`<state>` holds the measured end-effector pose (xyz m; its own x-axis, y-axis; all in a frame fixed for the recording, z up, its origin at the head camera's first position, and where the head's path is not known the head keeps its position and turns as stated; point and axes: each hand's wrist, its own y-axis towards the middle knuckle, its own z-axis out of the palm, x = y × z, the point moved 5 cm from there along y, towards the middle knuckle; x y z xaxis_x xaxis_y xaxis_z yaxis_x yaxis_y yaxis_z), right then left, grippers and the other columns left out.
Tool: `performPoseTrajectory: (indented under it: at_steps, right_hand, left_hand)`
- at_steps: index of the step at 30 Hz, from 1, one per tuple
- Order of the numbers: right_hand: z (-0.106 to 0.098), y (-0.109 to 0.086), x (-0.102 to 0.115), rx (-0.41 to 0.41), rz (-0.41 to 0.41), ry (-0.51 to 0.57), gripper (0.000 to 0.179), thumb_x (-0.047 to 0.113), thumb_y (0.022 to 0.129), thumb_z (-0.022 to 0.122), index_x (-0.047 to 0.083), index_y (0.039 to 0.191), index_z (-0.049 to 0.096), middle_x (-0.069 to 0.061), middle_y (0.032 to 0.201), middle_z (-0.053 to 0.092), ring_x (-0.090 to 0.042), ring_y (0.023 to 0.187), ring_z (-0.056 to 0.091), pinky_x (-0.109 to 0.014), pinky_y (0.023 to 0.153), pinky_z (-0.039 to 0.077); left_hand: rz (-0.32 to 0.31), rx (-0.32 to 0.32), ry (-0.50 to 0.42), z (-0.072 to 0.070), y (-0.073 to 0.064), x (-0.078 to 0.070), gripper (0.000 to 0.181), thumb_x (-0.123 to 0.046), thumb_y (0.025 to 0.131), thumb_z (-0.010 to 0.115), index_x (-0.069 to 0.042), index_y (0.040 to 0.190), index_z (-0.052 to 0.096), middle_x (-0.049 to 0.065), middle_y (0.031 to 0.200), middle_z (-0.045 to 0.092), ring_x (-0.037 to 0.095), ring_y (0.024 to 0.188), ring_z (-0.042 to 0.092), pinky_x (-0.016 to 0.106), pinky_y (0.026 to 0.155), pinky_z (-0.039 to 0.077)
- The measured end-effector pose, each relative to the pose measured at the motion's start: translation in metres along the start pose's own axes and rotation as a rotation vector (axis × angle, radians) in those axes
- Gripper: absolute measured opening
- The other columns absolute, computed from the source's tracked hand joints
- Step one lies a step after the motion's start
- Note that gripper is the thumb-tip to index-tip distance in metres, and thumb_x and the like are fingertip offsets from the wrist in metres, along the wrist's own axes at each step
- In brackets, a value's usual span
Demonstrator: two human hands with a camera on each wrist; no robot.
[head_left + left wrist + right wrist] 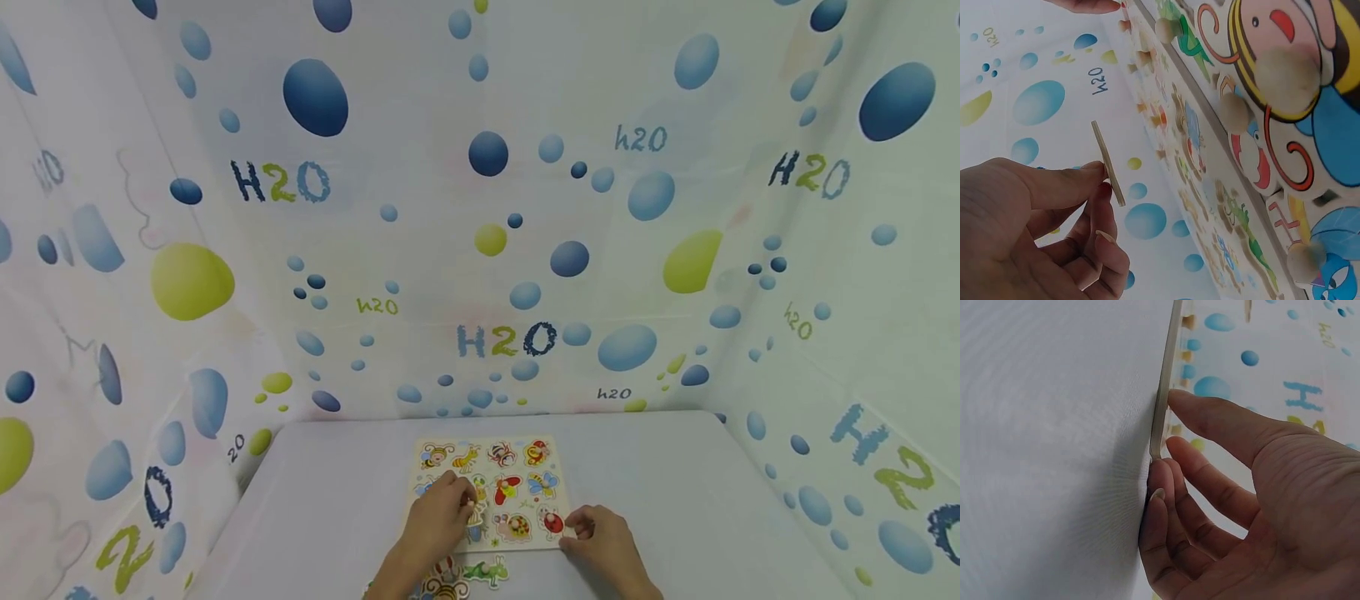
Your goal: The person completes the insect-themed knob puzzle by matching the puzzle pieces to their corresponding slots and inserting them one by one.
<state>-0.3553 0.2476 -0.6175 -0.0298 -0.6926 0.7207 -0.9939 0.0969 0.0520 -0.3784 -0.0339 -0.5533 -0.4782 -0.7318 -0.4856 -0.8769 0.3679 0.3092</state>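
A wooden insect peg puzzle board (525, 546) lies on the table with several pieces seated in it. Over the board's left part my left hand (442, 512) pinches a thin puzzle piece (1110, 165) between thumb and fingertips. That piece is seen edge-on in the left wrist view, so its picture is hidden. My right hand (603, 542) holds the board's front right corner, thumb and curled fingers against the edge (1163, 412). Near it is the red ladybug piece (552, 522). Loose pieces lie before the board, among them a green grasshopper (487, 572) and a bee (1285, 37).
The white table (660, 467) extends to both sides of the board. Behind and beside it hangs a white cloth (420, 250) printed with bubbles and H2O lettering. A blue winged insect piece (1335, 269) with a round knob also lies near the board's front edge.
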Motion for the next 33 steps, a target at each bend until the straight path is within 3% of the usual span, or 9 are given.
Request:
performPoseTrajectory:
  at_steps: [19,33]
  right_hand:
    - [0.001,0.001,0.001,0.005,-0.005,0.007,0.028,0.018,0.074,0.094,0.012,0.092,0.073,0.002,0.084,0.061,-0.012,0.075,0.056,-0.026,0.066,0.046]
    - [0.001,0.002,-0.003,0.000,0.021,-0.015,0.028,0.019,0.074,0.094,0.013,0.091,0.073,0.003,0.083,0.060,-0.012,0.075,0.056,-0.027,0.066,0.045]
  left_hand:
    - [-0.004,-0.073,0.093,-0.010,0.019,0.013,0.009,-0.007,0.092,0.077,-0.012,0.095,0.071,-0.003,0.090,0.057,0.010,0.074,0.056,0.030,0.062,0.049]
    - [-0.008,-0.109,0.099,-0.011,0.028,0.027,0.009,-0.005,0.093,0.077,-0.011,0.096,0.070,-0.002,0.092,0.058,0.012,0.075,0.060,0.030,0.064,0.051]
